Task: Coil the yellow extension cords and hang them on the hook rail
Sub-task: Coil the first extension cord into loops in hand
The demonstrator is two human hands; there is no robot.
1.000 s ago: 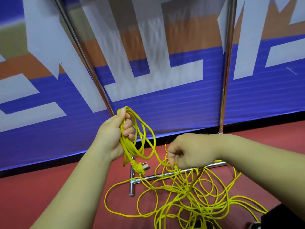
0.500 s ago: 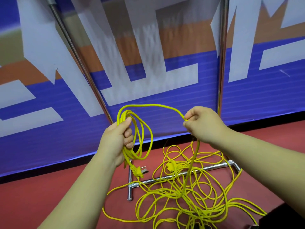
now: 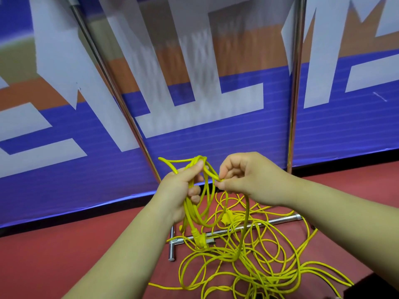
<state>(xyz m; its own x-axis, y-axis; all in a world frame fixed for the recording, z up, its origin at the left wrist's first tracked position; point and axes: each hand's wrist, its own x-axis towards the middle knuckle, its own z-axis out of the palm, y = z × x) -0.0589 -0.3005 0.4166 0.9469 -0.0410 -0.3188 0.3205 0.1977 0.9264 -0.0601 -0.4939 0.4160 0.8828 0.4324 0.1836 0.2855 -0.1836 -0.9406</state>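
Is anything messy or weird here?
Yes. The yellow extension cord sprawls in a tangled heap on the red floor, looped over the chrome stand foot. Only a few loops sit gathered in the left hand.

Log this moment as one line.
phase: coiling | left hand: grips cord loops | right hand: pinches strand beside loops | loose cord: tangled on floor

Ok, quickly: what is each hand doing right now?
Left hand: closed around the yellow cord coil.
Right hand: pinching a strand that runs from that coil.
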